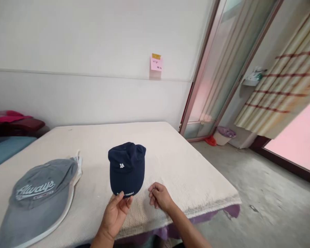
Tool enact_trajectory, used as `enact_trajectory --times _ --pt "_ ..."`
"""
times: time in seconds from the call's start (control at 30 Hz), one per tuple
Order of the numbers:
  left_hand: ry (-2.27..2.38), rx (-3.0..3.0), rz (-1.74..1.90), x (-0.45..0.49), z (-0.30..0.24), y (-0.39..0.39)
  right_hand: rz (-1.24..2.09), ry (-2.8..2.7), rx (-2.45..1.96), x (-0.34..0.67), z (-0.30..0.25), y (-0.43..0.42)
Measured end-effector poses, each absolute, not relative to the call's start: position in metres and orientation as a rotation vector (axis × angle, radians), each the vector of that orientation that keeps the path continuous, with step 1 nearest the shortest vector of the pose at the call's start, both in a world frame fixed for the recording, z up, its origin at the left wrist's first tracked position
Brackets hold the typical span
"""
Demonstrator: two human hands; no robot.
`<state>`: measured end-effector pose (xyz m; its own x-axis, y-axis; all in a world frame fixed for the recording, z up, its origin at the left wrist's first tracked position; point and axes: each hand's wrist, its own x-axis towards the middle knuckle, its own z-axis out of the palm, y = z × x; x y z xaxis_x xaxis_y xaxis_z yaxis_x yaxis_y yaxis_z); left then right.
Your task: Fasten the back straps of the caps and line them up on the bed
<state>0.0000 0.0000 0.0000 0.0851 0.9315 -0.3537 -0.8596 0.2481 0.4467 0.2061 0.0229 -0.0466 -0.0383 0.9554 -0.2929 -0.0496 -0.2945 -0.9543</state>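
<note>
A navy blue baseball cap (127, 165) is held up over the pale bed cover, crown on top and brim hanging downward. It bears a small white letter logo on its front and white lettering along the brim edge. My left hand (117, 210) pinches that brim edge, thumb in front and fingers behind. Just right of the brim, my right hand (159, 196) has its fingers curled in, apart from the cap, with nothing visible in them. At the left lies a grey cap (43, 193) with white "Always" script and a pale brim edge.
The pale textured cover (175, 165) spreads over a bed against a white wall. A pink note (156, 64) is taped to that wall. Dark red and pink items (18, 120) lie at the far left. A waste bin (223, 136) stands on the concrete floor near a curtain (286, 79).
</note>
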Motion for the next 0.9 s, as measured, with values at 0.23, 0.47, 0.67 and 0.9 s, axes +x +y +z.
enact_trajectory --times 0.23,0.47,0.67,0.9 --pt "0.69 0.139 1.317 -0.006 -0.009 -0.015 1.478 -1.077 -1.323 0.204 -0.046 0.019" --pt "0.768 0.262 1.252 -0.01 -0.018 -0.018 1.46 -1.018 -1.234 0.192 -0.051 0.029" --pt "0.804 0.445 1.08 -0.011 -0.017 -0.016 1.687 -0.693 -0.774 0.195 -0.003 0.059" --pt "0.729 0.805 0.596 -0.024 0.003 -0.01 1.673 -0.531 -0.73 0.212 0.028 0.042"
